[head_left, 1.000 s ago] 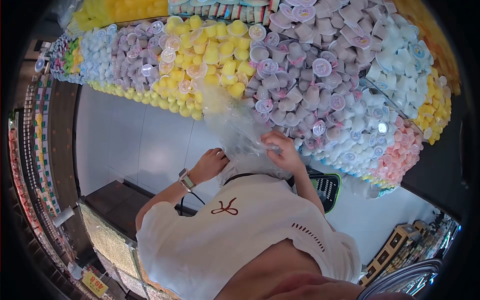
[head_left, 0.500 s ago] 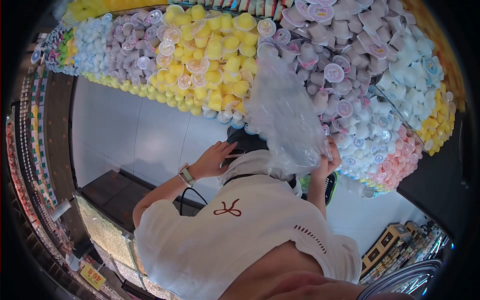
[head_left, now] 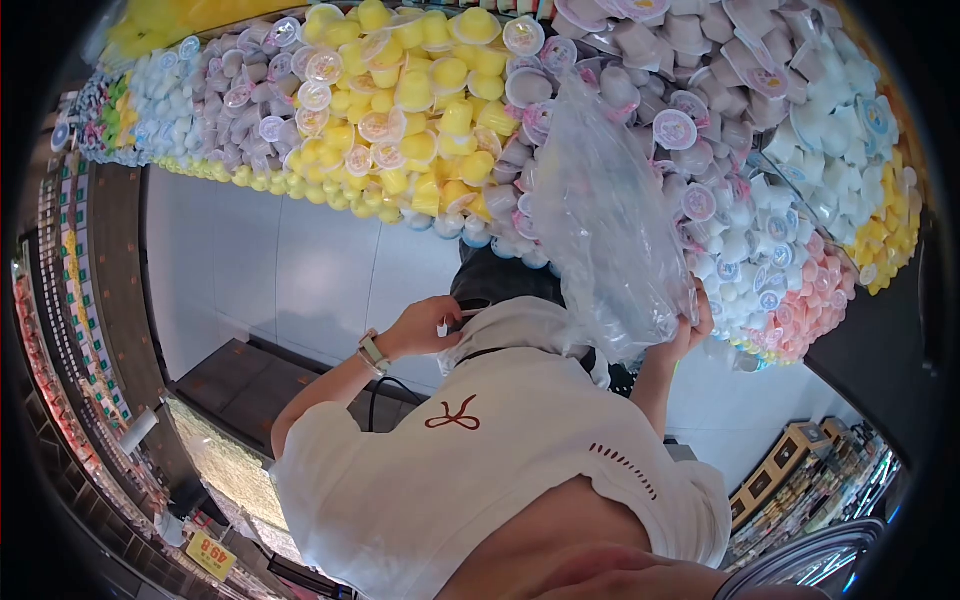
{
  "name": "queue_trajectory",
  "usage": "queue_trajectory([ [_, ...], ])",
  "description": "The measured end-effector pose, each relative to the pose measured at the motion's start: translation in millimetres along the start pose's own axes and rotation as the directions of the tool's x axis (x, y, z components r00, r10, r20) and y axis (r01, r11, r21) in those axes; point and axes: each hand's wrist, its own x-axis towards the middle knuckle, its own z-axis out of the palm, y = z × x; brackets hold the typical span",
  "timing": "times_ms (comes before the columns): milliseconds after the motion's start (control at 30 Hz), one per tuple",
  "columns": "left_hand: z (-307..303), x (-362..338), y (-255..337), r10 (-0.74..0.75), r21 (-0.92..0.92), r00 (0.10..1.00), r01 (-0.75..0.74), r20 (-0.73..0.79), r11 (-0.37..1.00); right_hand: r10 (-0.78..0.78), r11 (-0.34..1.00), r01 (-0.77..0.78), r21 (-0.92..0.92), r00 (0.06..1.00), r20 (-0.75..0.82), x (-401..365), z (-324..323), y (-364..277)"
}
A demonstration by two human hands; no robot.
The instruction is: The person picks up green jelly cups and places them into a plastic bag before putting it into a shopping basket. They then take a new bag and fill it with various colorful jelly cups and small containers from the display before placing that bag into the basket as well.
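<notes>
A clear plastic bag (head_left: 610,220) hangs from my right hand (head_left: 692,322), whose fingers are closed on its edge. The crumpled film spreads in front of the heaped jelly cups and overlaps the purple-grey ones. My left hand (head_left: 425,325), with a watch (head_left: 374,352) on its wrist, is at my waist beside the hem of my white shirt (head_left: 520,420). Its fingers are curled in at a dark, thin-edged object (head_left: 470,306) by my dark trousers (head_left: 505,275); I cannot tell what it holds.
Yellow jelly cups (head_left: 420,90) fill the display ahead, with pale blue cups (head_left: 770,240) and pink cups (head_left: 808,300) to the right. A dark low ledge (head_left: 250,385) stands at my left. A yellow price sign (head_left: 211,555) and packed shelves (head_left: 75,290) are farther left.
My right hand and the bag have shifted right and slightly down relative to my body. The left hand's fingers, stretched toward the waist before, are now curled in.
</notes>
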Motion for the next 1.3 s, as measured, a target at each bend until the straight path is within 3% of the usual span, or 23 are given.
queue_trajectory([
  [100, -3, 2, -5, 0.083, -0.108, 0.997, -0.083, -0.002, 0.991, 0.012, 1.000, -0.013, -0.016, 1.000, -0.016, -4, -5, 7],
  [200, -10, 4, -4, 0.033, -0.036, 0.960, -0.024, 0.278, 0.999, 0.020, 0.999, -0.021, -0.026, 1.000, -0.021, -9, -9, 15],
  [300, -22, 13, -14, 0.079, -0.067, 0.946, -0.061, 0.313, 0.996, 0.015, 1.000, -0.015, 0.013, 1.000, 0.012, -8, -9, 16],
  [333, -29, 19, -21, 0.071, -0.079, 0.976, -0.056, 0.208, 0.995, 0.011, 0.999, -0.012, 0.031, 0.999, 0.031, -8, -8, 15],
  [400, -39, 34, -54, 0.058, 0.296, 0.992, -0.021, -0.115, 0.955, 0.039, 0.999, -0.039, 0.008, 0.999, -0.013, -8, -4, 9],
  [500, -38, 25, -80, -0.052, 0.707, 0.997, -0.003, 0.057, 0.707, -0.005, 1.000, 0.005, 0.023, 1.000, 0.015, -5, -3, 8],
  [600, -30, 26, -69, -0.247, 0.564, 0.913, 0.022, 0.326, 0.826, -0.051, 0.998, 0.048, 0.044, 0.996, 0.066, -3, -1, 3],
  [633, -31, 30, -55, -0.304, 0.502, 0.898, 0.112, 0.319, 0.857, -0.066, 0.997, 0.062, 0.051, 0.995, 0.077, 0, 0, 1],
  [733, -20, 47, -62, -0.203, 0.484, 0.979, 0.181, -0.008, 0.856, -0.106, 0.994, 0.097, 0.051, 0.970, 0.220, 8, 0, 0],
  [833, -16, 56, -48, -0.067, 0.386, 0.993, 0.101, -0.100, 0.917, -0.175, 0.984, 0.168, 0.052, 0.953, 0.249, 13, 10, -3],
  [933, -18, 63, -26, -0.008, 0.060, 0.999, 0.005, 0.047, 0.998, -0.166, 0.985, 0.151, 0.080, 0.957, 0.238, 8, 15, -1],
  [1033, -7, 71, -39, 0.123, 0.290, 0.991, -0.131, 0.046, 0.948, -0.157, 0.987, 0.139, 0.084, 0.952, 0.264, 5, 16, -1],
  [1133, -1, 75, -43, 0.167, 0.315, 0.985, -0.174, 0.051, 0.933, -0.147, 0.988, 0.129, 0.084, 0.950, 0.275, 4, 17, -2],
  [1233, -11, 73, -30, 0.146, 0.088, 0.976, -0.162, 0.160, 0.983, -0.144, 0.988, 0.125, 0.087, 0.952, 0.269, 2, 16, -3],
  [1300, -16, 72, -23, 0.168, 0.054, 0.969, -0.180, 0.179, 0.982, -0.142, 0.988, 0.122, 0.093, 0.954, 0.265, 1, 16, -3],
])
